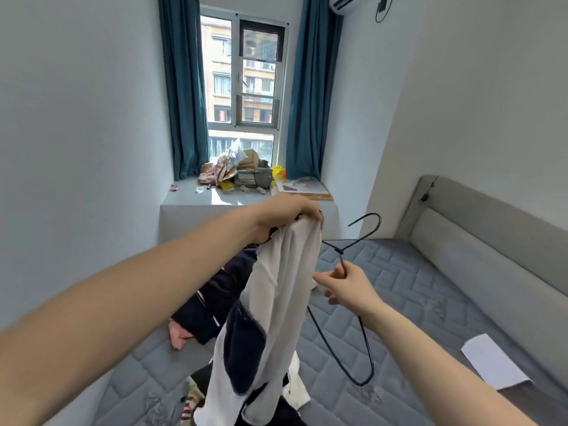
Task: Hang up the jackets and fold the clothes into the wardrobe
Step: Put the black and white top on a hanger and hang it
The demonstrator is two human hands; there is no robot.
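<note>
My left hand (285, 221) holds up a white and navy jacket (270, 309) by its top, so the garment hangs down over the bed. To its right, my right hand (347, 287) pinches a dark wire hanger (344, 256) just below its twisted neck, with the hook pointing up and right. The hanger's lower loop hangs beside the jacket, outside it. A dark navy garment (221, 296) lies on the mattress behind the jacket, with a pink piece (179, 335) next to it. More clothes (295, 392) are heaped under the jacket's hem.
The grey quilted mattress (415, 290) fills the lower frame, with a padded headboard (491, 241) on the right. A white sheet of paper (495, 361) lies on the mattress. A window ledge (196, 199) ahead carries cluttered bags and boxes. Blue curtains frame the window. No wardrobe is in view.
</note>
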